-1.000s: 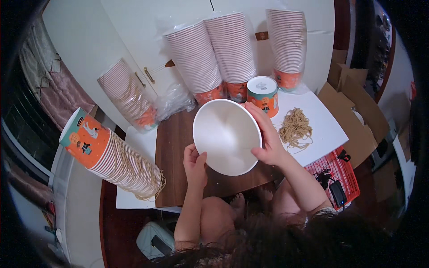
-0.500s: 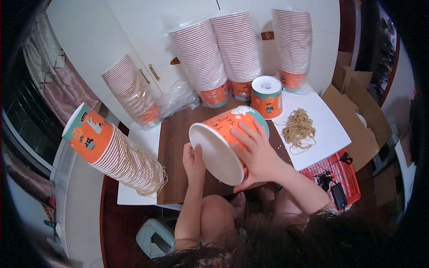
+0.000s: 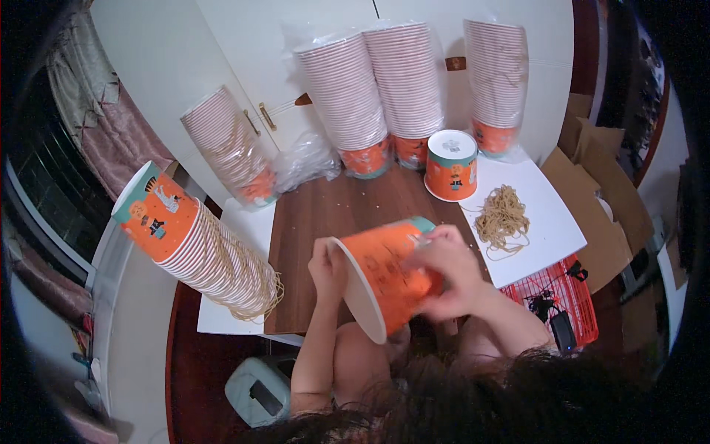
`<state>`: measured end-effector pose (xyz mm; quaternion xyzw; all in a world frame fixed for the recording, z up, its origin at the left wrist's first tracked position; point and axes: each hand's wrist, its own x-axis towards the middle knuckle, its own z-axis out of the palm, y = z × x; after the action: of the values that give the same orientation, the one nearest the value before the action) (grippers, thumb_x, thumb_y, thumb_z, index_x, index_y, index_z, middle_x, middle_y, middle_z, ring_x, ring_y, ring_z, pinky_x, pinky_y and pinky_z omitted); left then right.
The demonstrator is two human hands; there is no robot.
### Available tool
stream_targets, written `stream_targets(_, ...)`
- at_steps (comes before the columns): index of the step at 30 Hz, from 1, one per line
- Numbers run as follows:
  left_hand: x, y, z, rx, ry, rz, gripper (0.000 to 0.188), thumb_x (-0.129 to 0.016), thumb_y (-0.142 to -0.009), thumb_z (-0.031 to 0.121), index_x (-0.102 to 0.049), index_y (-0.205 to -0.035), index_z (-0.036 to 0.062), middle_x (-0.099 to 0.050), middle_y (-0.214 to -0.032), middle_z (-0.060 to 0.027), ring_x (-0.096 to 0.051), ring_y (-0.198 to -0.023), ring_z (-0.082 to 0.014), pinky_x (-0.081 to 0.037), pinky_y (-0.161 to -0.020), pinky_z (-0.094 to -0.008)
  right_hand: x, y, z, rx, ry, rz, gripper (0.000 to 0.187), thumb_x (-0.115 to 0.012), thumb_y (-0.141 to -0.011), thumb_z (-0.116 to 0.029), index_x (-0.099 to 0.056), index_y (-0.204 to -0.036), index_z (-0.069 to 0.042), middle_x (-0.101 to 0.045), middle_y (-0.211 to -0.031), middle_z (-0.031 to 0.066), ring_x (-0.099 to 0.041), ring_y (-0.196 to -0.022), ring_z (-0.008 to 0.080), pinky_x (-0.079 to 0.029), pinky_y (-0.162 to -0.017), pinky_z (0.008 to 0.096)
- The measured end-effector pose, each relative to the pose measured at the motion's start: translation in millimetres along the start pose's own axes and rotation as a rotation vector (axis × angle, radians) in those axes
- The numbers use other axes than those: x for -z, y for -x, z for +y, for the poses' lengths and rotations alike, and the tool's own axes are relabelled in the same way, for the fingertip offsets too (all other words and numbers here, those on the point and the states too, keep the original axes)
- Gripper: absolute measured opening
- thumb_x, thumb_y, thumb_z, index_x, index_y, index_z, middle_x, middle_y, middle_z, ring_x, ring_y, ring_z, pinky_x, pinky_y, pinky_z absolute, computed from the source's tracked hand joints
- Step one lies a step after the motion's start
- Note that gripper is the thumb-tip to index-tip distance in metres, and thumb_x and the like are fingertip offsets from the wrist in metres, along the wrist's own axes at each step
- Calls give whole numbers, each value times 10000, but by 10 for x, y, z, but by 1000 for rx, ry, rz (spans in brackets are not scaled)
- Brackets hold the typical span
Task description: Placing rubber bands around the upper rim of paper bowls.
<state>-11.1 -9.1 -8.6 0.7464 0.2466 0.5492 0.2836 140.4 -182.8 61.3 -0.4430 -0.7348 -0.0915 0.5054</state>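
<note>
Over the brown surface, the orange bucket is swinging closer to the body than half a second ago, turning more side-on. Its mouth is pointing left and downward in view, its long axis slanting up rightward to the base. Left hand: fingers are gripping the rim! Right hand is blurring against the bucket near its base, grip impossible to tell.

You hold tub before you, tipped over sideways. Wide round mouth faces lower left; rim white, pale inside showing only as narrow slice. Outer wall orange, teal toward base at upper right. Dark print on side blurred, perhaps lettering, hard to tell.
</note>
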Motion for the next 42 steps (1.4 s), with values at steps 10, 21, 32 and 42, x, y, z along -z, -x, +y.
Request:
stream_targets(10, 2, 99, 482, -738, -103, -472, 227, -629, -594, 242, -492, -682, 84, -602, -768, -57, -579, -629, -229, -461, -527, -328, 27, -145, 129, -286, -371, -303, 137, -575, -743, -134, -608, -829, -32, -592, -771, 102, -589, -703, 233, -467, -632, 304)
stream_targets(21, -12, 120, 526, -786, -21, -353, 225, -664, -590, 176, -473, -683, 102, -581, -715, -37, -579, -597, -189, -468, -502, -286, 20, -110, 122, -218, -473, -426, 100, -577, -737, -52, -608, -823, -11, -590, -801, 99, -577, -727, 231, -461, -648, 295)
stream_targets(32, 26, 56, 517, -504, -172, -542, 118, -623, -636, 153, -571, -707, 74, -594, -707, -74, -575, -625, -243, -457, -514, -328, -77, -15, 471, -478, -223, -151, 93, -588, -702, -124, -582, -761, -51, -568, -696, 89, -576, -622, 201, -458, -568, 301)
stream_targets(42, 5, 18, 193, 73, -67, -513, 124, -592, -746, 129, -595, -807, 20, -564, -596, -109, -538, -494, -136, -425, -484, -249, -43, 671, 1532, -710, 430, -254, 309, -508, -677, -82, -587, -971, -138, -580, -964, 112, -561, -883, 278, -460, -740, 390)
